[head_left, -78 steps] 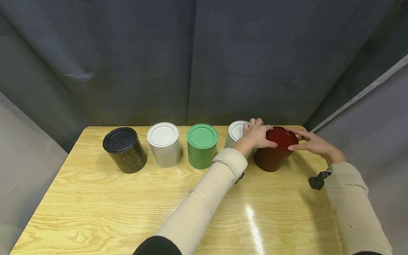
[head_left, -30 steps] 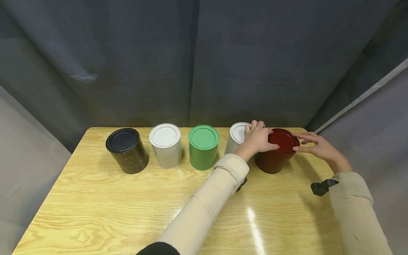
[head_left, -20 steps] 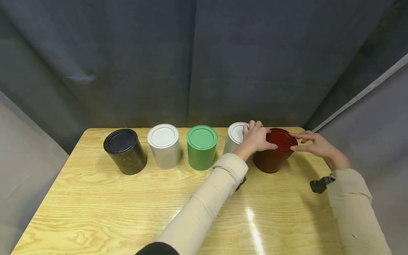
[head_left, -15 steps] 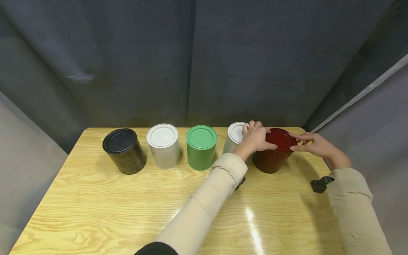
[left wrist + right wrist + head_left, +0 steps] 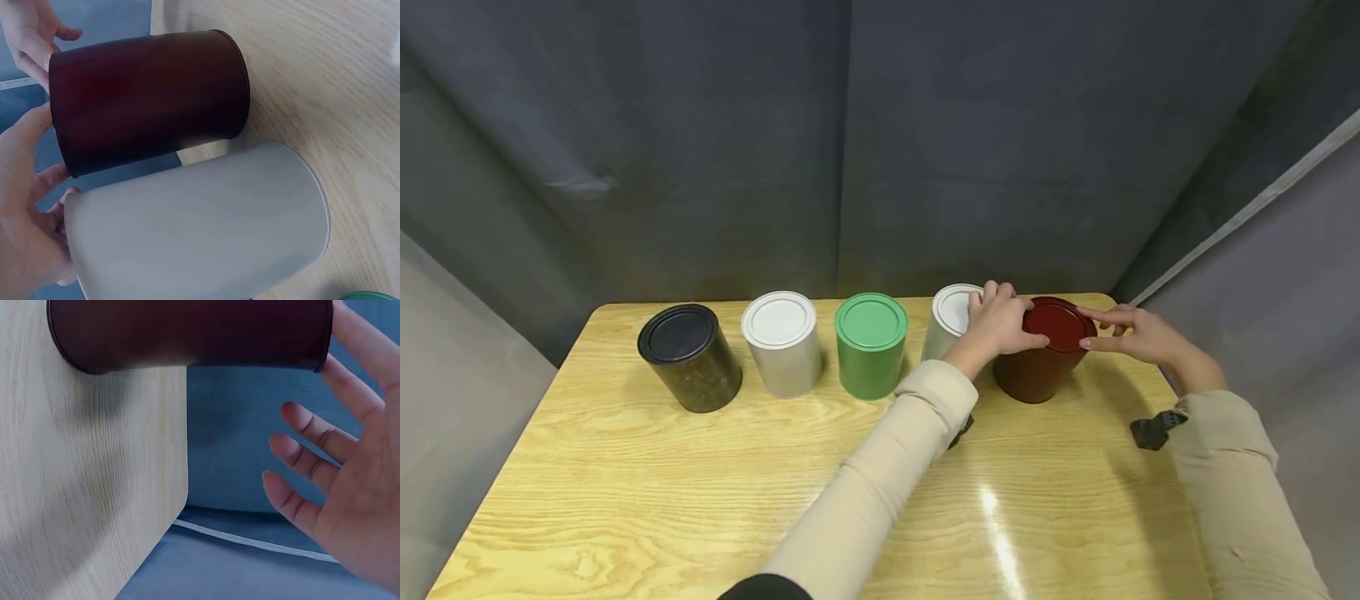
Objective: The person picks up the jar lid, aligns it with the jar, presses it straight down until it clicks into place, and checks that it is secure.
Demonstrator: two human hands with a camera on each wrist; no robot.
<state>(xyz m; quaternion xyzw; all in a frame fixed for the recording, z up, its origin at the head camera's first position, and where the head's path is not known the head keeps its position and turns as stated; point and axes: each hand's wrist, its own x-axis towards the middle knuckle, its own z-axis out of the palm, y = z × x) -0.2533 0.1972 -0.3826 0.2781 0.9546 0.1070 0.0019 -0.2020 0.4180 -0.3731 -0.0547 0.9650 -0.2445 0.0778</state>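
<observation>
Reaching forward from the near edge of the worktop (image 5: pixel 625 500), two beige sleeves lead to the far right end of a row of tins. The left hand (image 5: pixel 1000 325) sits curled over the near-left rim of the dark red tin (image 5: pixel 1037 367), thumb and fingers pinching the edge of its lid (image 5: pixel 1060 325). The right hand (image 5: pixel 1138 333) comes in from the other side with fingers straight and spread, only the fingertips touching the lid's right edge (the right wrist view shows most of those fingers free in the air). The tin stands upright near the far right corner, just beside a grey tin (image 5: pixel 951 321); whether the two touch is not clear. It looks rigid, smooth-walled and probably light, so the sides may be slippery; the rim or lid edge seems the safer hold. Farther left in the row stand a green tin (image 5: pixel 871 346), a white tin (image 5: pixel 780 342) and a black tin (image 5: pixel 688 357).
</observation>
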